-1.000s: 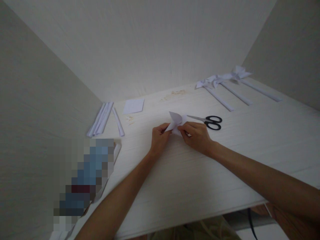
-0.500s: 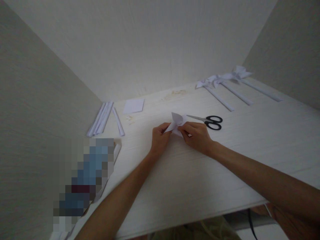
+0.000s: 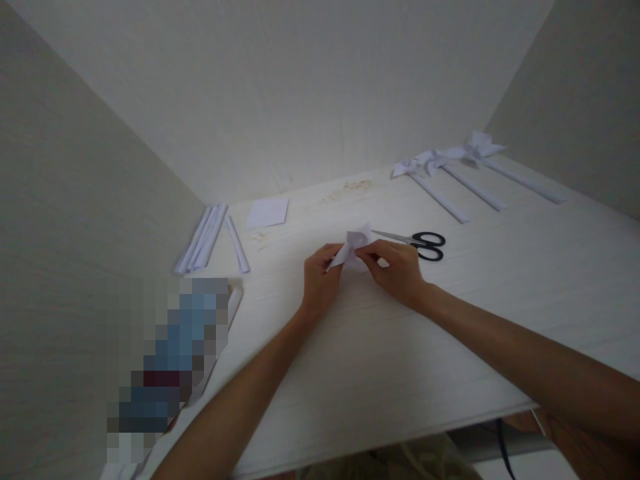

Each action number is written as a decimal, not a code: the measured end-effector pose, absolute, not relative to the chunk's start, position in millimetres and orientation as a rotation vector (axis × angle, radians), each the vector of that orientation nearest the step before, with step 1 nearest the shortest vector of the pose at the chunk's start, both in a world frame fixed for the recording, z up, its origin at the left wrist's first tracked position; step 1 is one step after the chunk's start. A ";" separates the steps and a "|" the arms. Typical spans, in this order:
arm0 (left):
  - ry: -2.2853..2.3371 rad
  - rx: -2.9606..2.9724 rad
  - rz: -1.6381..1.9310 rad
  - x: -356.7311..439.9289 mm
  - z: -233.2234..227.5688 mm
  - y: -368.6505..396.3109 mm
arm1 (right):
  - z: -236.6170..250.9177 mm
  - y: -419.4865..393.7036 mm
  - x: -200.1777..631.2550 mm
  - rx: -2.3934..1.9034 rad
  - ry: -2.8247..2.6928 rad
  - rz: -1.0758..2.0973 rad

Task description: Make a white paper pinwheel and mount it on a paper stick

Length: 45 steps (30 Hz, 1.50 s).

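A small folded piece of white paper (image 3: 356, 245) is pinched between both hands over the middle of a white table (image 3: 380, 353). My left hand (image 3: 320, 277) grips its lower left corner. My right hand (image 3: 397, 270) holds its right side with thumb and fingertips. One flap of the paper stands up, curled. Black-handled scissors (image 3: 417, 243) lie flat just right of the paper, blades pointing toward it.
Several rolled white paper sticks (image 3: 207, 237) lie at the far left, a flat square sheet (image 3: 269, 212) beside them. Three finished paper pinwheels on sticks (image 3: 450, 175) lie at the far right. A blurred blue object (image 3: 170, 360) sits at the near left. Walls enclose the table.
The upright flap of the paper has been folded down and curled inward; my right hand's fingers shifted slightly up and left along the paper. The arms otherwise stay in place.
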<state>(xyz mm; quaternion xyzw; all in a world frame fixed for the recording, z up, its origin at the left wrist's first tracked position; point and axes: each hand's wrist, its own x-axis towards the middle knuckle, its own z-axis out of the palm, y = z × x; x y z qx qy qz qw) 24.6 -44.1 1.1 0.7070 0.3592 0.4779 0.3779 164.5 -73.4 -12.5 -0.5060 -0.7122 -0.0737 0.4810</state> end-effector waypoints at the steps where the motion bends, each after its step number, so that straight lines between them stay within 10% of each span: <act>1: 0.909 1.854 1.250 24.5 1.3 -45.1 | -11.7 -72.9 164.3 -1.245 -1.690 -0.133; 31: 0.698 2.441 1.825 17.4 -7.5 -51.8 | -11.0 -70.9 155.1 -0.862 -0.988 1.198; 45: 0.660 2.450 1.866 16.7 -6.3 -51.7 | -9.8 -69.2 153.9 -0.880 -0.923 1.272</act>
